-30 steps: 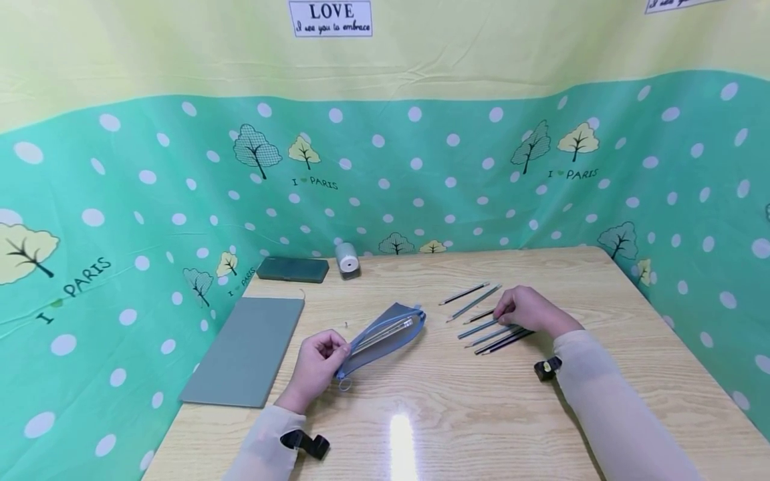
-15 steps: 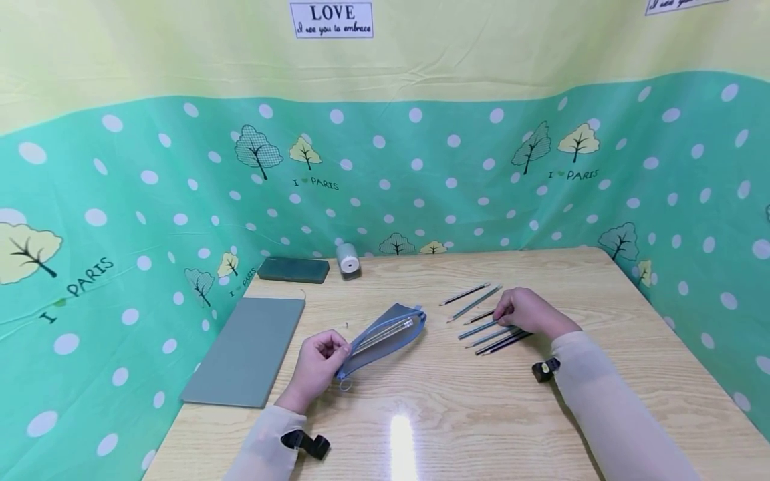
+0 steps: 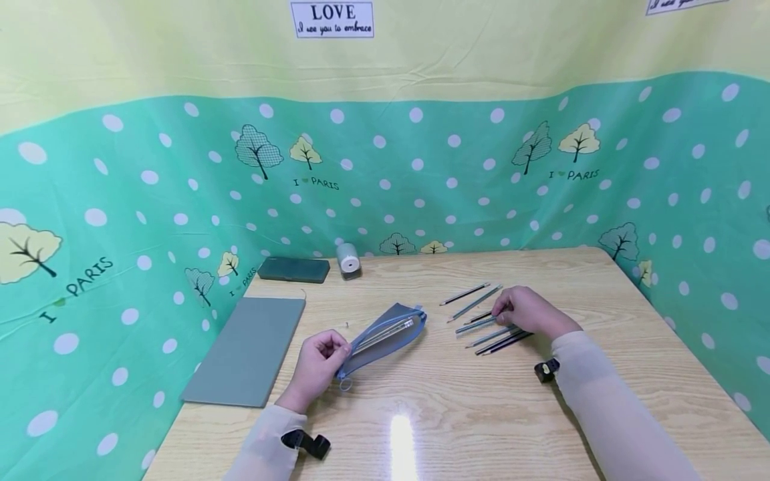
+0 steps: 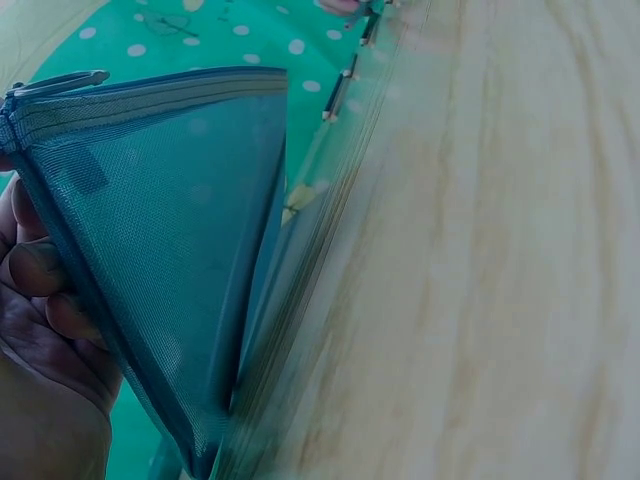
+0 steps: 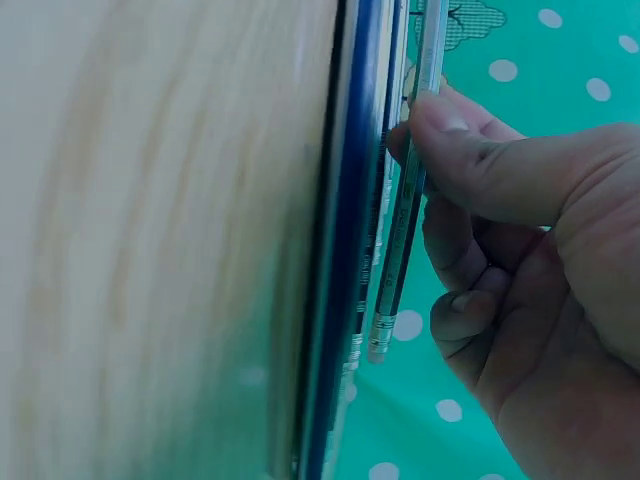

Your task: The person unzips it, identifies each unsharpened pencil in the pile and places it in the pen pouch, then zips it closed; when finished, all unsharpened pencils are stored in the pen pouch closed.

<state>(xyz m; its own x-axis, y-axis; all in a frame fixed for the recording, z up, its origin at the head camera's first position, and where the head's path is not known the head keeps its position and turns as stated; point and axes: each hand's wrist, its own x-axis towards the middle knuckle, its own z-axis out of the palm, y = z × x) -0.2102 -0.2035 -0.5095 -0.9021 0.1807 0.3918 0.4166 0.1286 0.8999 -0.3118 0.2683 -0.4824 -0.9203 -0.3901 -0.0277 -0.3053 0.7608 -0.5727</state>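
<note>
My left hand (image 3: 319,364) grips the near end of a blue mesh zip pencil case (image 3: 394,346), whose top gapes. Inside it lie a few pencils (image 3: 391,331) with pale eraser ends. The left wrist view shows the mesh side of the case (image 4: 170,230) with fingers curled at its edge. Over on the right, my right hand (image 3: 532,312) pinches a blue-grey pencil (image 3: 472,326) between thumb and fingers. In the right wrist view, this pencil (image 5: 402,235) has its eraser end pointing down. Several loose pencils (image 3: 484,339) lie beside and beneath that hand.
A grey flat board (image 3: 243,351) lies at the left of the wooden table (image 3: 469,421). Toward the back left are a dark green box (image 3: 293,269) and a small white-and-grey cylinder-shaped device (image 3: 347,260). A polka-dot curtain (image 3: 415,180) encloses the back and sides.
The pencil in my right hand has shifted slightly left and up, and the fingers have moved a little with it. My left hand and the pencil case have stayed put.
</note>
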